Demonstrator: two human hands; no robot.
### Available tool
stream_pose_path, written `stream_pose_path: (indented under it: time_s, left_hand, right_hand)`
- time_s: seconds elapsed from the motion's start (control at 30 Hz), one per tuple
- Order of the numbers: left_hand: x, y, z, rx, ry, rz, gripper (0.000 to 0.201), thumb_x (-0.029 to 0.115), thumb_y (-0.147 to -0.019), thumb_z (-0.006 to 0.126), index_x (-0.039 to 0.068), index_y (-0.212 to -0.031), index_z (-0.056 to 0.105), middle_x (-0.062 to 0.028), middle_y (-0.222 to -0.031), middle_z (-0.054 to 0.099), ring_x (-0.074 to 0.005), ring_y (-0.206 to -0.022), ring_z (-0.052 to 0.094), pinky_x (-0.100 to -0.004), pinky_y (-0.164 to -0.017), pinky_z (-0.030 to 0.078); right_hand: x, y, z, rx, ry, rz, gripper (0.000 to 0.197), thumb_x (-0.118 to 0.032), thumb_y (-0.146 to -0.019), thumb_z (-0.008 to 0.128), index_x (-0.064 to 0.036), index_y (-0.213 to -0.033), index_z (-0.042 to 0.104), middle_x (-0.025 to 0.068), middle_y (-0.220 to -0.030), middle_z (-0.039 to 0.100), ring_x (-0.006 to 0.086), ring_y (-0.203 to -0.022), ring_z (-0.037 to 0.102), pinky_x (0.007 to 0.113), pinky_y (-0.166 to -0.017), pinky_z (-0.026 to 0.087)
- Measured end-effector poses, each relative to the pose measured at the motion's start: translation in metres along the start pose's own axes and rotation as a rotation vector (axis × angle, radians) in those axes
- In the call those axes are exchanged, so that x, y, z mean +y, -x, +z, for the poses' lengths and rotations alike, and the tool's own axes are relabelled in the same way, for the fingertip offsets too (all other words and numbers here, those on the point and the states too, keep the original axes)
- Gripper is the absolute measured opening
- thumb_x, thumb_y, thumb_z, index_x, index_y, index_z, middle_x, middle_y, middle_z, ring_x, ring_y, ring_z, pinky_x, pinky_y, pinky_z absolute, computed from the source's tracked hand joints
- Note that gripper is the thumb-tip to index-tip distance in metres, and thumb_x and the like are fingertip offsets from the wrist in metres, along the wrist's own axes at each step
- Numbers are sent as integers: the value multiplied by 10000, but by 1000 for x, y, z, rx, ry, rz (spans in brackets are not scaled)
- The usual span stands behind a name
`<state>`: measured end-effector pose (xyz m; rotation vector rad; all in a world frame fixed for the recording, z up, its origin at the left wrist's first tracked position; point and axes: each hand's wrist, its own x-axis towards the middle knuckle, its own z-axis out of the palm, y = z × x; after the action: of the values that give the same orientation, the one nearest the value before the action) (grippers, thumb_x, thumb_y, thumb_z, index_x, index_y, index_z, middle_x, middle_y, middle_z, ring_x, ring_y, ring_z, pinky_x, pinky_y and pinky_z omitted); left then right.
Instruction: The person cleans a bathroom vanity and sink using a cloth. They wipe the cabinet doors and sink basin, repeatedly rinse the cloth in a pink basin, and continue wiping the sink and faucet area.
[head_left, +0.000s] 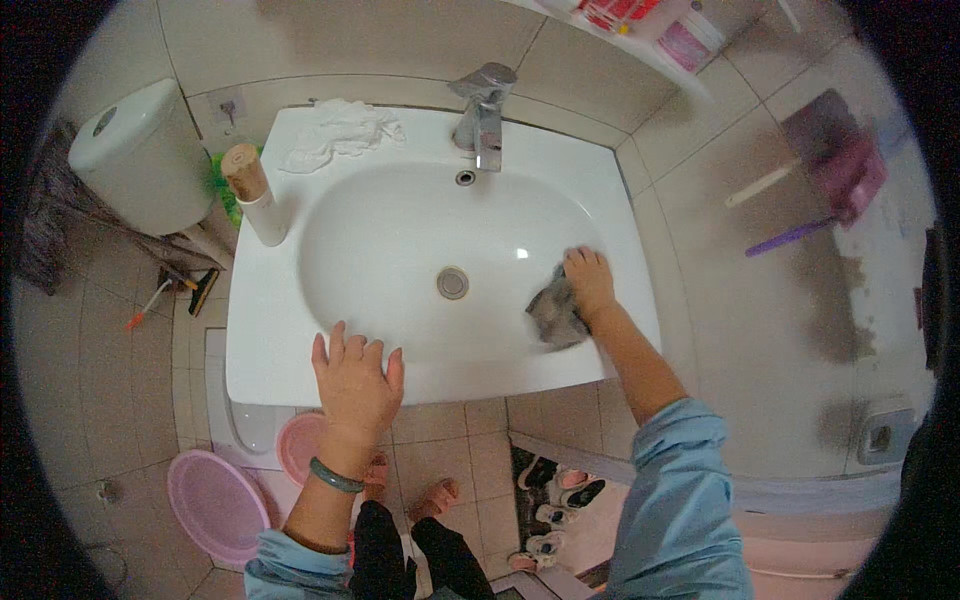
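Note:
My right hand (590,280) presses a dark grey cloth (556,312) against the right inner slope of the white sink basin (390,250). Its fingers are bent over the cloth's upper edge, and the rest of the rag hangs down the basin wall. At the basin's front left rim lies my left hand (357,378), fingers spread and holding nothing. A greenish bangle circles that wrist. The round drain (452,283) shows in the basin's bottom, between the two hands. Above the basin's far rim stands the chrome faucet (486,120).
A crumpled white cloth (345,132) lies on the counter's back left. Near the left edge stands a white bottle with a tan top (255,195). Pink basins (218,505) sit on the floor below left, and brushes (800,225) hang on the right wall.

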<state>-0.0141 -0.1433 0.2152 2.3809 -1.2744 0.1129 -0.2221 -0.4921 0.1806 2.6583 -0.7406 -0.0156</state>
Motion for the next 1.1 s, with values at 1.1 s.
stream_pose_path:
  time_s: [1.1]
  left_hand:
    - [13,-8,-5,-99,-75,-60,208,205,-813,551,72,-940,647,-93,-1016,604,-352,-1179,450,-537,-1042,244]
  right_hand:
    - [-42,28,-44,-550,-682,-105,513,-568,-794,569,-123,-1035,646,165,-1053,584,351,-1039,531,511,-870,428]
